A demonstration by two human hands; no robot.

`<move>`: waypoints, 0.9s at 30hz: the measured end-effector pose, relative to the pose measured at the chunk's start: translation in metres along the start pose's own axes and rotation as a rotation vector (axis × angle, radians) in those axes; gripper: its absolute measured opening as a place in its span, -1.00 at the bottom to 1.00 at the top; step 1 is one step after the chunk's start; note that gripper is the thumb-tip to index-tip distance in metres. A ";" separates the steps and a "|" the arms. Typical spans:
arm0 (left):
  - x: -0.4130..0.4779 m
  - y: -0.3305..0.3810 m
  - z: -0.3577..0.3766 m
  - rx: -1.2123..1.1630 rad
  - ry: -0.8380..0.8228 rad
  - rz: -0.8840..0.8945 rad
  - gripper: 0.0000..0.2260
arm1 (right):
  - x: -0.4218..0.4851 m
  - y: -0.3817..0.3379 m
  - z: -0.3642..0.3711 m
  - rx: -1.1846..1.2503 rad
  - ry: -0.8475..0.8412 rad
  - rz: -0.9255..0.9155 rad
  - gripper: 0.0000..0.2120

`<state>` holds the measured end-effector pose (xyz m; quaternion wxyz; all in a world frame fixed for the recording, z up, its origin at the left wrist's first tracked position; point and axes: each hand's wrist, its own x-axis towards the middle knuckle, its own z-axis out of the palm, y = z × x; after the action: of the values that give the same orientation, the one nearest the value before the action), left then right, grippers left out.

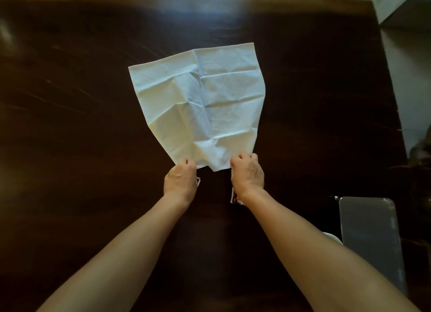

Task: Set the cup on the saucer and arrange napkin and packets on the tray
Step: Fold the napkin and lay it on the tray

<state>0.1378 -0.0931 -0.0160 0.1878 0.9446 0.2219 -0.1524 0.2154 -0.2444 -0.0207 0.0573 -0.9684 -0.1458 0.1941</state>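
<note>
A white napkin is spread open and creased over the dark wooden table. My left hand pinches its near left corner and my right hand pinches its near right corner. Under my right wrist lies a packet with red print, mostly hidden. A white corner of another packet shows beside my left hand. The grey metal tray sits at the right near edge. A small white curved piece, perhaps the cup or saucer, peeks out left of the tray.
The table's far edge meets a pale floor at the top and right. A dark blurred shape sits beyond the table's right edge.
</note>
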 end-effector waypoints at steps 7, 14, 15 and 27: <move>-0.024 0.013 -0.030 -0.144 0.184 0.070 -0.85 | -0.027 -0.004 -0.021 0.159 -0.081 -0.058 -0.64; -0.080 0.035 -0.079 -0.193 0.261 0.252 -0.92 | -0.079 -0.038 -0.072 0.300 0.110 -0.292 -0.79; -0.089 0.036 -0.085 -0.204 0.284 0.270 -0.93 | -0.089 -0.042 -0.079 0.307 0.138 -0.318 -0.82; -0.202 0.034 -0.164 -0.387 0.673 0.273 -0.96 | -0.188 -0.019 -0.139 0.351 0.392 -0.409 -0.86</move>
<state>0.0153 -0.1255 0.2134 0.2974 0.9097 0.1683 0.2357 0.0990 -0.2915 0.1775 0.2880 -0.9133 -0.2877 0.0106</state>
